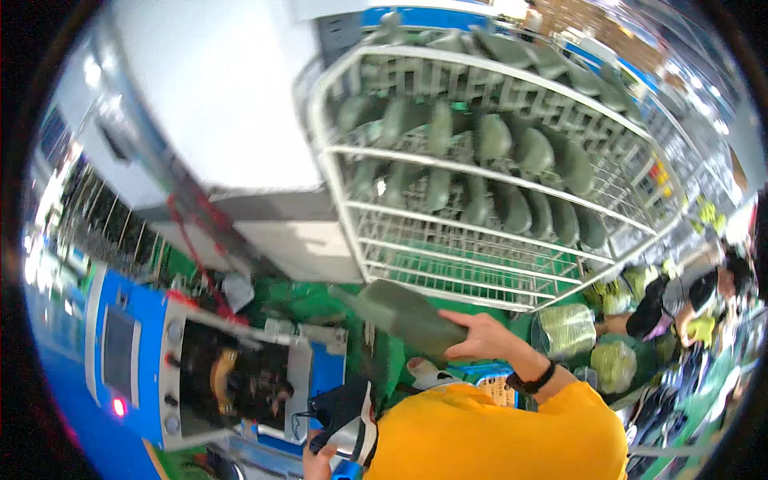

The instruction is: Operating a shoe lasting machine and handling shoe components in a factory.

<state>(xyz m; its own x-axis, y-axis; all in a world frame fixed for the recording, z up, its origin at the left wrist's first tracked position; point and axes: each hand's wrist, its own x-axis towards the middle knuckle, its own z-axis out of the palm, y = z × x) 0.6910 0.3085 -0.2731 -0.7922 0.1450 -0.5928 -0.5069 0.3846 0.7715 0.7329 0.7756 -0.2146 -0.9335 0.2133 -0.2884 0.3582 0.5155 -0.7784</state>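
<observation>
My right hand [486, 339], with a dark band at the wrist, reaches forward and grips one end of a dark green shoe last [404, 316]. The last points away to the left, in front of a white wire rack [472, 172]. Low in the picture, my left hand [318, 462] holds a dark navy shoe upper [340, 406] with white parts, close to my body. Part of that hand is cut off by the lower edge. Several similar green lasts [494, 140] stand in rows on the rack.
A blue machine [152, 360] with a screen and a lit red button stands at left. Behind it rises a large white cabinet [232, 88]. At right, another person [680, 300] bends near bundles of light green pieces [568, 330]. The floor [460, 308] is green.
</observation>
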